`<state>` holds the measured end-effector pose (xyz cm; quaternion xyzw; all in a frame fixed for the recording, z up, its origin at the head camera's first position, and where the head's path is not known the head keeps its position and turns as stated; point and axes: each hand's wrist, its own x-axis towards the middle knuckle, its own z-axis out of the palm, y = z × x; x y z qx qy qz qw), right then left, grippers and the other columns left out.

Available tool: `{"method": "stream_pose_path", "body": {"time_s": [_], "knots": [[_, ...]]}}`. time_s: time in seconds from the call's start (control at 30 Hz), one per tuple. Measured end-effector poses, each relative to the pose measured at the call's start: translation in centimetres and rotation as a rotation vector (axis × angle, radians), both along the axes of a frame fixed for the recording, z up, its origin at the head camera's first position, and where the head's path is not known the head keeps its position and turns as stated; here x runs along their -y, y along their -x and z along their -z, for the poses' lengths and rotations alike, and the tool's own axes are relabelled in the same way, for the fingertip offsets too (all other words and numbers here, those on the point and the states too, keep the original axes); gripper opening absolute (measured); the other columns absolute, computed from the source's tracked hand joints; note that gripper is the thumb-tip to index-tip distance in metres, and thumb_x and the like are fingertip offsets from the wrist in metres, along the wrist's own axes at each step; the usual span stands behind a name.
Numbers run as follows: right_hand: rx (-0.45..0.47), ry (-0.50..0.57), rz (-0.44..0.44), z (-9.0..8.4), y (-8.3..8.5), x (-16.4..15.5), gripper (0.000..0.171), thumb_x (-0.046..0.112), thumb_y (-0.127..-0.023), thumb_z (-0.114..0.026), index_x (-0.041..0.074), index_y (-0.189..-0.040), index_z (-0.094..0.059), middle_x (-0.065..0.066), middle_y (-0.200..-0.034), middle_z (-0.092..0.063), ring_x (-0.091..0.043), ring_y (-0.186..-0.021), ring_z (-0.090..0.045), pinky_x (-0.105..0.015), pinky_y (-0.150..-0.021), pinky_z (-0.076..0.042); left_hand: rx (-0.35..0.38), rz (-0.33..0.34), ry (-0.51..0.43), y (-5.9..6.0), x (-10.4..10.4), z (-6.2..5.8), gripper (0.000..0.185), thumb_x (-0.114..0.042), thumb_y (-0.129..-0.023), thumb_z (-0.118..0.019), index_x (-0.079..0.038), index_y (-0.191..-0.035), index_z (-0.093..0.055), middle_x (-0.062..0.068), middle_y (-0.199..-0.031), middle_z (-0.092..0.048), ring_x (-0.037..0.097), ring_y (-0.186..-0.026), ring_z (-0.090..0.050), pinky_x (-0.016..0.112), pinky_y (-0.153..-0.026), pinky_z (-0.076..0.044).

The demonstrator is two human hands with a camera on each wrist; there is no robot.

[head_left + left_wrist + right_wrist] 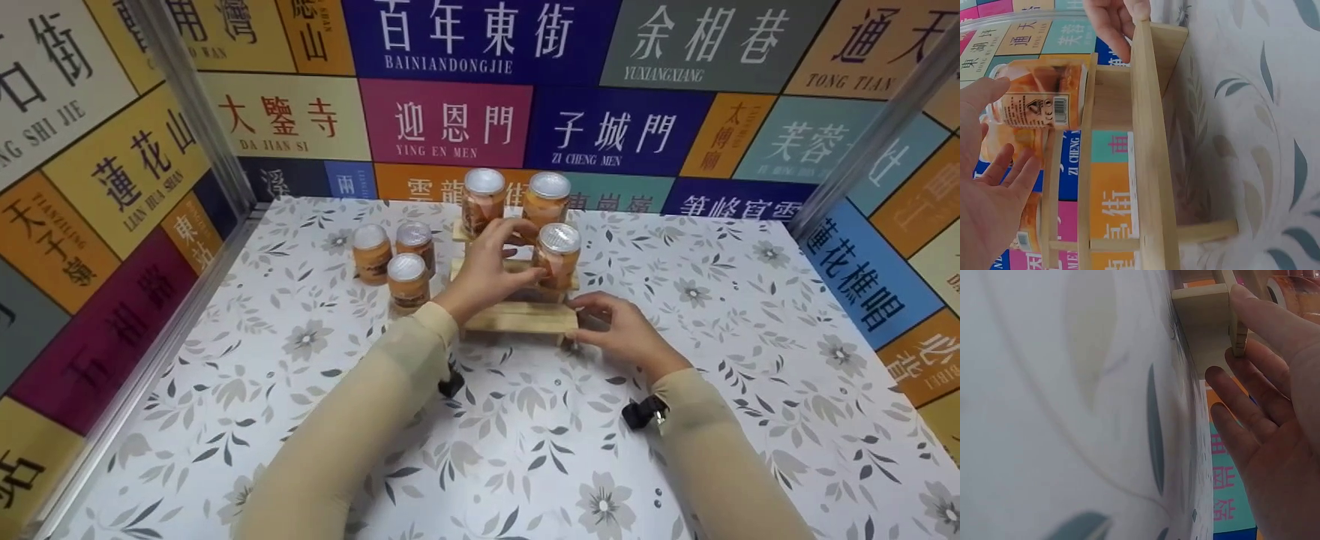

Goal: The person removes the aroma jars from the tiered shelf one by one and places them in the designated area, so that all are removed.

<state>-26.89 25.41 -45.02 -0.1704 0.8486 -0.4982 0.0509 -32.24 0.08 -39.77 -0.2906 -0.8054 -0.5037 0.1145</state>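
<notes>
Jar [556,255] with silver lid sits on middle step of wooden rack [520,316], mid-tabletop [525,450]; left hand [487,266] fingers curl round it; right hand [619,330] fingers fairly straight, steadying rack's front right corner; three jars [394,259] left of rack.

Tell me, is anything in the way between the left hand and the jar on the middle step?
Nothing visible is. The left hand is already at the jar on the middle step of the wooden rack, its fingers touching the jar's side. The right hand rests at the rack's lower corner, off to the side.
</notes>
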Motion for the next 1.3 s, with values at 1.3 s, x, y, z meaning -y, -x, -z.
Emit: {"method": "stream_pose_path", "body": {"time_s": [1.3], "knots": [[-0.044,-0.038,0.035,2.5,1.4,-1.0,0.048,0.023,-0.075,-0.082,0.013,-0.118,-0.063,-0.003,-0.125,-0.062,-0.028,-0.119,-0.059,-0.043,-0.105,-0.044,0.093,-0.024,-0.090,0.3,-2.6,0.9,0.067,-0.022,-0.070,-0.086,-0.020,-0.127,-0.050,-0.003,-0.115,-0.056,0.010,-0.105,-0.056,0.029,-0.088,-0.055]]}}
